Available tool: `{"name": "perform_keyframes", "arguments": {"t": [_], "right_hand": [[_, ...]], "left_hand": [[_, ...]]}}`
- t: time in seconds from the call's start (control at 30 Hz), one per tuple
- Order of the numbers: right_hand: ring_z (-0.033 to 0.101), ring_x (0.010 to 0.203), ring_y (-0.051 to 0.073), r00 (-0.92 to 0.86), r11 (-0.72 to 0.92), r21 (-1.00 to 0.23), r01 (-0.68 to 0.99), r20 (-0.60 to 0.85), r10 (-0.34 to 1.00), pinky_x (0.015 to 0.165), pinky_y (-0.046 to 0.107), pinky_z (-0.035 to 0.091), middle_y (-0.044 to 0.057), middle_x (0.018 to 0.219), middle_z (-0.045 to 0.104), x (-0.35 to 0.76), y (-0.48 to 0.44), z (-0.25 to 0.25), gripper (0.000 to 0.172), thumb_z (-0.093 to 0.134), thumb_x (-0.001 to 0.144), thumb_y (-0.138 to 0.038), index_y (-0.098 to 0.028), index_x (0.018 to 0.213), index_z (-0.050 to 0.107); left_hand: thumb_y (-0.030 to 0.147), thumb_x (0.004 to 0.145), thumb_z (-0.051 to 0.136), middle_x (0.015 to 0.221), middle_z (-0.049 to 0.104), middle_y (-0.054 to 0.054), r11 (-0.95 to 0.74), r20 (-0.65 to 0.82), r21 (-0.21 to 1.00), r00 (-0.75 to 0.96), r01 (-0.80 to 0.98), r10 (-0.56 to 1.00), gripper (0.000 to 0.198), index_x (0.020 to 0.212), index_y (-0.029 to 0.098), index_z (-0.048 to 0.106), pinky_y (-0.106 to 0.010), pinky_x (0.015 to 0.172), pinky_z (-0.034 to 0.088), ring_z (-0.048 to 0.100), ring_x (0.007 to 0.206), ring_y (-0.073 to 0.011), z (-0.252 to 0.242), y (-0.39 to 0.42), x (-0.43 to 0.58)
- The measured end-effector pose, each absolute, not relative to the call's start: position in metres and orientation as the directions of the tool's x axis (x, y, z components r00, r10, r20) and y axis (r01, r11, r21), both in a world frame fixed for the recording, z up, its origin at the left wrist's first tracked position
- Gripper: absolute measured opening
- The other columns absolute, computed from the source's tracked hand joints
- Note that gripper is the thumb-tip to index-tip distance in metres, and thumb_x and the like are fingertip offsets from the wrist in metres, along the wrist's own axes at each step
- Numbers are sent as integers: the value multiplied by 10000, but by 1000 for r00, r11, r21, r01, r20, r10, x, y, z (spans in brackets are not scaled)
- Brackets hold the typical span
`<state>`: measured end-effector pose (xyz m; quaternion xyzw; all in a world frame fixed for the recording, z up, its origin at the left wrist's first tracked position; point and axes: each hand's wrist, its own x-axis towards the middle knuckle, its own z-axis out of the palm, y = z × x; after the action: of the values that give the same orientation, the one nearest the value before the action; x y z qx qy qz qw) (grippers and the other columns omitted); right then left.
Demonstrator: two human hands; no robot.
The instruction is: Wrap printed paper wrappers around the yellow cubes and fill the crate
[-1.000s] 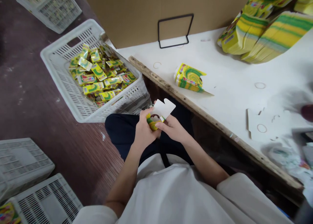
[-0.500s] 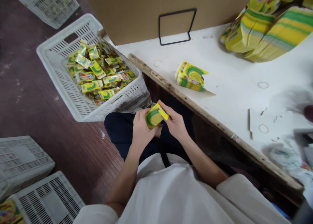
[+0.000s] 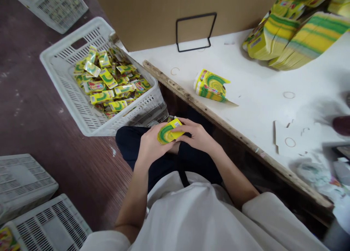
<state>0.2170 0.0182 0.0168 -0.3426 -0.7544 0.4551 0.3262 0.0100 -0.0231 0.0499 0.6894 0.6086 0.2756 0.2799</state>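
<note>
A small yellow-and-green printed carton (image 3: 166, 133) lies between my two hands above my lap. My left hand (image 3: 151, 143) is closed around its left end and underside. Across its right end lie the fingers of my right hand (image 3: 197, 133), gripping it near a white barcode patch. Part of the carton is hidden by my fingers. To the right of my hands, on the white table (image 3: 254, 94), a like carton piece (image 3: 212, 85) lies with its flaps open. A white plastic crate (image 3: 90, 128) beside my left knee holds many small yellow-and-green packs (image 3: 108, 78).
A cardboard sheet (image 3: 153, 21) and a black wire stand (image 3: 193, 49) are at the table's back. Stacks of flat cartons (image 3: 308, 43) stand at the back right. Rubber bands (image 3: 290, 142) lie on the table. More crates (image 3: 51, 221) sit on the floor at left.
The carton has turned flatter, and its barcode end now shows. My right hand has shifted from the raised end flap to lie across the carton. My view has moved slightly.
</note>
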Motion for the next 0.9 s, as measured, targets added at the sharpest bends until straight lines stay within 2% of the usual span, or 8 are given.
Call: {"name": "perform_keyframes", "arguments": {"t": [0.2, 0.27, 0.33, 0.4, 0.43, 0.6, 0.77, 0.9], "right_hand": [[530, 1390, 276, -400, 242, -952, 189, 150, 904, 1137, 448, 479, 114, 1566, 485, 203, 12, 20, 795, 750, 866, -419, -282, 1558, 385], [595, 1301, 269, -315, 252, -936, 244, 169, 934, 1090, 433, 516, 106, 1498, 557, 212, 22, 28, 676, 722, 884, -447, -276, 1492, 482], [643, 1190, 258, -150, 271, -883, 383, 230, 961, 1045, 434, 533, 95, 1312, 677, 231, 38, 36, 392, 653, 934, -414, -264, 1297, 648], [647, 1112, 263, 45, 236, -785, 573, 318, 947, 1016, 459, 524, 101, 1146, 710, 254, 58, 40, 235, 596, 963, -362, -243, 1130, 709], [637, 1088, 271, 130, 186, -727, 660, 355, 926, 1005, 478, 515, 110, 1114, 697, 266, 68, 39, 224, 591, 960, -349, -230, 1108, 708], [556, 1020, 292, 251, -34, -506, 862, 368, 895, 957, 542, 469, 124, 1067, 602, 305, 103, 12, 263, 628, 911, -407, -211, 1077, 683], [531, 983, 286, 231, -13, -503, 864, 374, 898, 961, 543, 440, 119, 1045, 593, 308, 106, -6, 217, 610, 909, -399, -215, 1017, 648], [536, 953, 276, 236, -2, -546, 838, 359, 903, 935, 526, 443, 108, 1007, 603, 305, 104, -3, 201, 615, 870, -326, -207, 1032, 607]], "left_hand": [[426, 735, 813, 1217, 711, -98, -23, 43, 855, -27, 519, 999, 585, 1240, 212, 611, -443, 995, 572, 693, 1114, -288, 34, -10, 1], [502, 809, 749, 1342, 640, -114, -32, 151, 923, -285, 383, 947, 649, 1351, 236, 512, -459, 1056, 541, 622, 1259, -292, 27, 4, -18], [519, 864, 700, 1544, 458, -106, -133, 302, 933, -526, 334, 795, 752, 1478, 294, 328, -492, 1188, 414, 394, 1484, -285, 22, 17, -40], [489, 926, 656, 1657, 284, -49, -121, 317, 928, -575, 352, 754, 749, 1515, 377, 207, -508, 1255, 295, 181, 1575, -251, 18, 25, -54], [473, 928, 666, 1674, 246, -39, -112, 298, 933, -561, 341, 773, 770, 1521, 398, 180, -514, 1256, 287, 165, 1579, -251, 16, 26, -57], [517, 789, 798, 1487, 506, -171, 59, 19, 984, -427, 169, 904, 846, 1470, 281, 356, -505, 1124, 466, 523, 1380, -298, -19, 2, -26], [583, 733, 781, 1218, 684, -181, 351, -332, 929, -162, 112, 929, 689, 1243, 166, 578, -488, 982, 560, 699, 1096, -284, -66, -28, 9], [574, 735, 769, 1088, 728, -154, 379, -374, 921, -61, 95, 925, 643, 1198, 156, 611, -482, 956, 575, 725, 988, -259, -74, -38, 20]]}}
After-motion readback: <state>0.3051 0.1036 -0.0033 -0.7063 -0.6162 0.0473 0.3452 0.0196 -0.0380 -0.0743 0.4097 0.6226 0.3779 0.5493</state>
